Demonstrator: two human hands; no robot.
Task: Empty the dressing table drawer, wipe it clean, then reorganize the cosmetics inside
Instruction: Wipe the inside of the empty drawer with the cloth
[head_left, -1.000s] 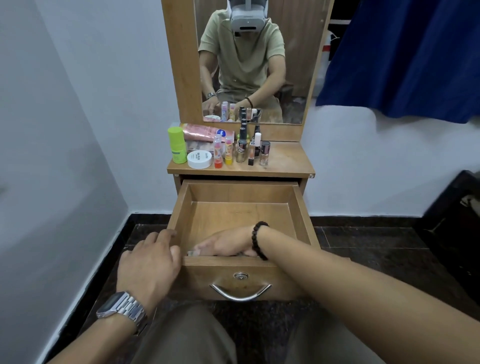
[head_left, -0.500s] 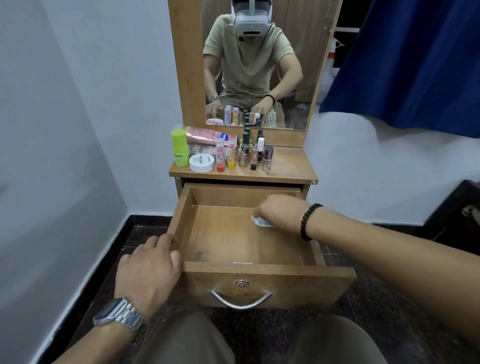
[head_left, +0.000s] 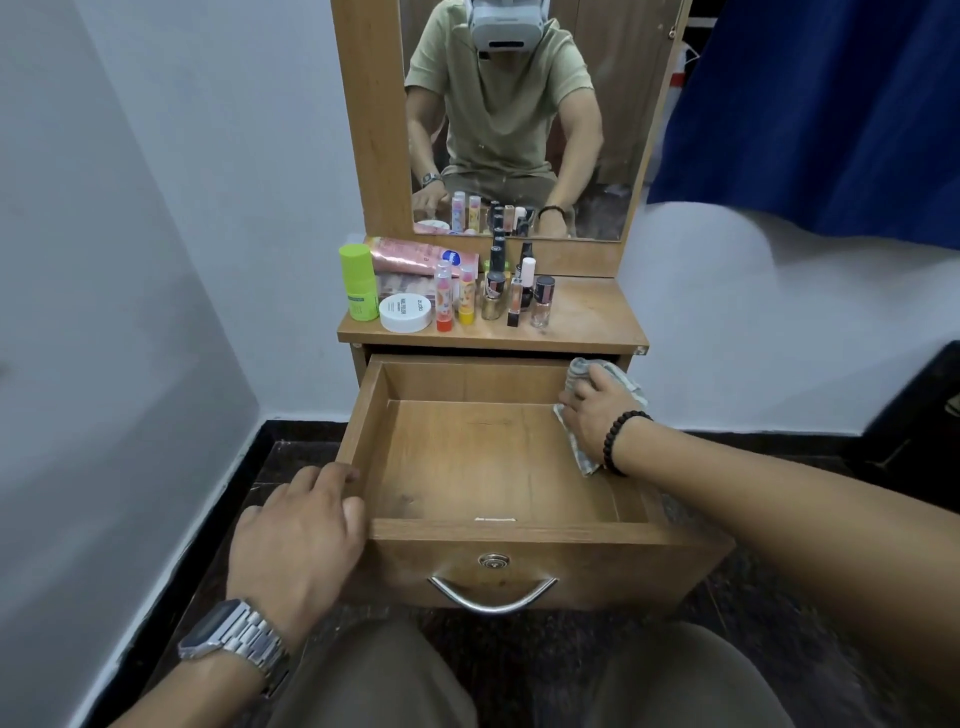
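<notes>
The wooden drawer (head_left: 498, 532) of the dressing table is pulled out and its inside is bare. My right hand (head_left: 597, 415) grips a pale checked cloth (head_left: 579, 371) against the drawer's right wall near the back corner, with the cloth bunched over the rim. My left hand (head_left: 296, 535) holds the drawer's front left corner, fingers over the left wall. The cosmetics stand on the table top (head_left: 587, 317): a green bottle (head_left: 358, 283), a white jar (head_left: 405, 313), a pink tube (head_left: 410, 254), two lip balm sticks (head_left: 443, 299) and several nail polish bottles (head_left: 543, 301).
A mirror (head_left: 519, 130) rises behind the cosmetics. A white wall runs close along the left; a blue curtain (head_left: 831, 104) hangs at upper right. A dark piece of furniture (head_left: 924, 415) stands on the dark floor at right. My knees sit under the drawer handle (head_left: 492, 597).
My right hand carried the cloth from the front left of the drawer floor across to the back and onto the right wall. My left hand stayed on the front left corner.
</notes>
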